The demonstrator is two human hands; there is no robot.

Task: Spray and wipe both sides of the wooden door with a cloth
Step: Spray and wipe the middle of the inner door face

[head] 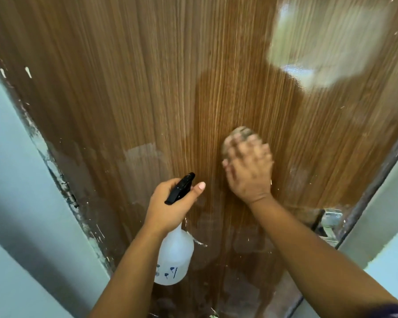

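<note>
Wooden door [170, 88] fills most of the view, vertical grain, brown veneer; a bright glare patch sits upper right and a darker wet-looking band runs down the middle. Pale green wall [21, 180] flanks it on the left with a chipped, paint-flecked door frame [62, 184] between; more pale wall on the right past the door edge. Metal latch plate [330, 222] on the door's right edge, low. Spray bottle [175, 255], translucent white body with blue marks, black trigger head, hangs below the left hand [170, 203], which grips its neck with fingers curled round, nozzle pointing up at the door, thumb extended. Right hand [251, 171], motion-blurred, presses flat with fingers spread on a cloth [239, 134], which sits against the door centre, just above right of the nozzle; only the cloth's top edge shows past the fingertips
</note>
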